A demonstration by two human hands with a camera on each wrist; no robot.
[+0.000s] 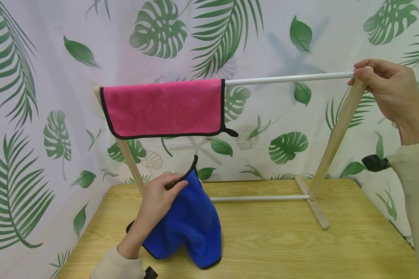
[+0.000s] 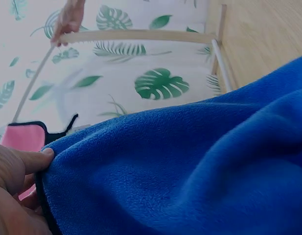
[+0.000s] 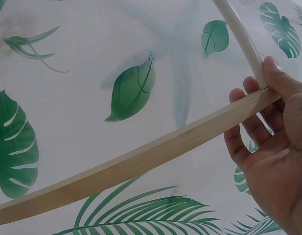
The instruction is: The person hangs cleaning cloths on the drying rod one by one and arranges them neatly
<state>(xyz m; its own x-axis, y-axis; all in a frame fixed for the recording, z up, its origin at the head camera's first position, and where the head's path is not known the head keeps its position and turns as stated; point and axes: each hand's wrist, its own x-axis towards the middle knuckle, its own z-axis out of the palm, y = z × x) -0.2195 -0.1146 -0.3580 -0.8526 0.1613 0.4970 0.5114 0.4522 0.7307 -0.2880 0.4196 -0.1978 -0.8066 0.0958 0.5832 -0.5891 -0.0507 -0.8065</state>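
My left hand (image 1: 162,199) pinches the black-edged border of a blue towel (image 1: 199,224), which hangs in folds in front of the rack, low over the table. In the left wrist view the blue towel (image 2: 180,152) fills much of the picture, with the thumb on its edge. My right hand (image 1: 392,85) grips the top of the rack's right wooden post (image 1: 340,131), where the white top rail (image 1: 290,78) meets it. The right wrist view shows fingers and thumb curled round that corner (image 3: 266,88). A pink towel (image 1: 164,108) with black trim lies folded over the rail's left part.
The rack stands on a wood-grain table (image 1: 265,240), with a white lower bar (image 1: 262,198) and a wooden foot (image 1: 312,205) at the right. Behind hangs a white curtain (image 1: 251,46) printed with green leaves. The left post (image 1: 130,162) is partly covered by the pink towel.
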